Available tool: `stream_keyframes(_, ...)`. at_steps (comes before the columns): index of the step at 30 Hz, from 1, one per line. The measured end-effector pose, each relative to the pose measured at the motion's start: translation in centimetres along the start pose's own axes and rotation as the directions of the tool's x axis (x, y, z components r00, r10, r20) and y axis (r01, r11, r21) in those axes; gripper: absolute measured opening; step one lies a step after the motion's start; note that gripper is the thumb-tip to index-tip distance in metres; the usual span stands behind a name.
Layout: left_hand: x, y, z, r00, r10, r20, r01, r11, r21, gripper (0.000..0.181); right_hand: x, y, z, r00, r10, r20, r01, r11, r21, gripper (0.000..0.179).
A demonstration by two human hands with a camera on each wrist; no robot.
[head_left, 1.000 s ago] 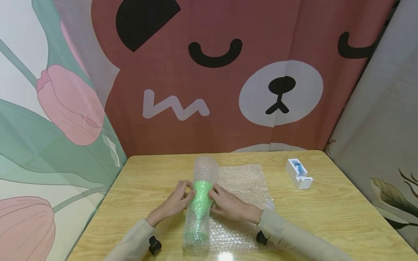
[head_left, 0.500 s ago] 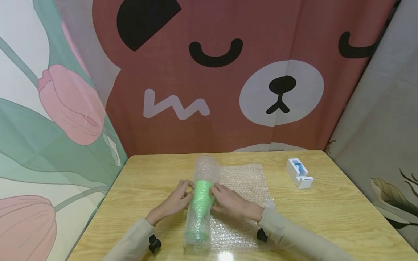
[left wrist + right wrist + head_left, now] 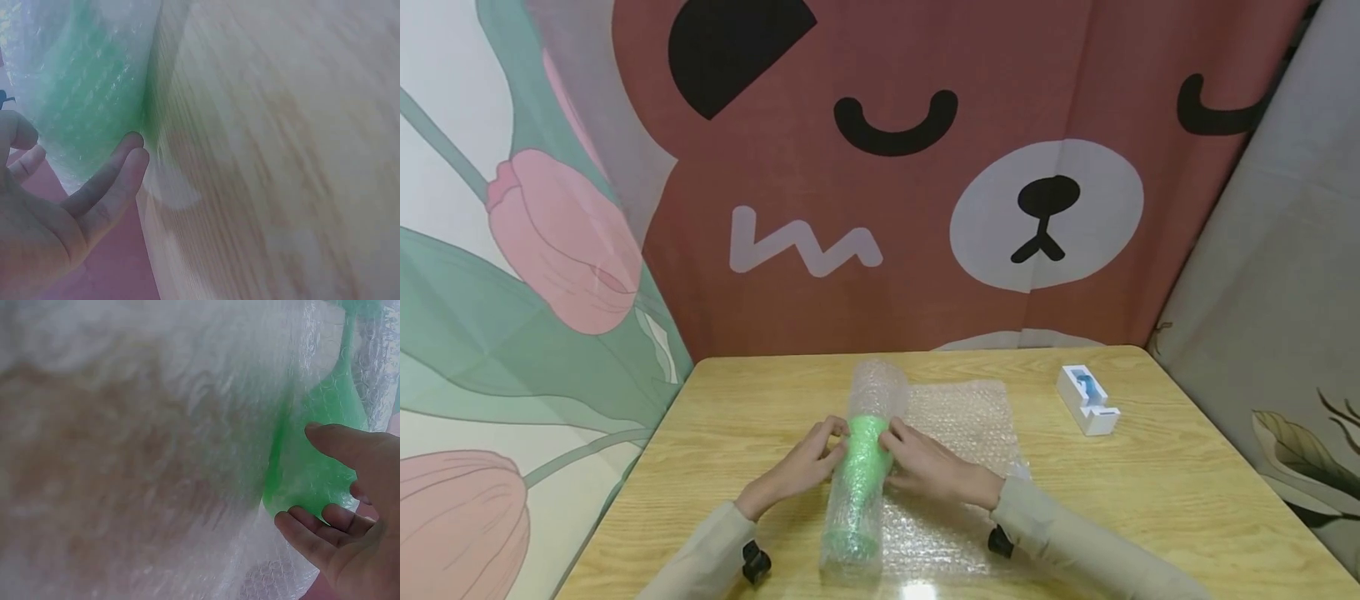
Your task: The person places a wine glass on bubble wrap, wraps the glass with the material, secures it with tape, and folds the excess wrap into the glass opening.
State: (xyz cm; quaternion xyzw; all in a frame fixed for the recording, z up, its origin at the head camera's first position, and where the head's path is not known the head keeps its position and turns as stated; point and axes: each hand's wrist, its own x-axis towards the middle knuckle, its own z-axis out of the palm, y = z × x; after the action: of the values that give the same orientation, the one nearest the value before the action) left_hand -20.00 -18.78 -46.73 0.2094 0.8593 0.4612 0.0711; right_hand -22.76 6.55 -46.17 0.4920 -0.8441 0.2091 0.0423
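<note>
A green goblet (image 3: 867, 437), wide bowl toward the back and stem toward the front, lies inside a roll of clear bubble wrap (image 3: 877, 387). My left hand (image 3: 805, 457) holds the roll's left side with bent fingers. From the right, my right hand (image 3: 925, 465) holds it near the bowl, its fingertips at the top. In the left wrist view, two fingers (image 3: 115, 181) extend along the roll close over the table. The right wrist view shows the thumb (image 3: 337, 440) and fingers spread along the wrapped bowl. The roll hides the goblet's underside.
A flat, unrolled part of the bubble wrap (image 3: 958, 417) spreads right of the roll, partly under my right forearm. A white tape dispenser (image 3: 1086, 402) with blue tape stands at the back right of the wooden table (image 3: 752, 387). A bear-print curtain (image 3: 910, 308) hangs behind.
Both hands keep their places on either side of the roll. The roll's far end has shifted very slightly right; little else differs.
</note>
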Motion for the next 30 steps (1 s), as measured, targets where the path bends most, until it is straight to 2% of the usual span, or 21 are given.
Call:
stream_keyframes(10,0.0,-0.1,0.1,1.000,0.012,0.012,-0.013,1.000,0.014,0.022,0.0,0.4,1.1,1.000,0.001,0.007,-0.001,1.000,-0.024,0.037)
stream_keyframes(22,0.0,0.7,0.1,1.000,-0.014,0.002,0.014,0.999,0.049,0.015,-0.1,0.3,0.6,1.000,-0.016,0.013,0.016,1.000,-0.018,0.042)
stream_keyframes(30,0.0,0.5,0.0,1.000,-0.007,-0.009,0.008,0.998,0.057,0.019,-0.4,0.3,0.0,0.999,-0.027,0.035,0.028,0.999,-0.026,0.023)
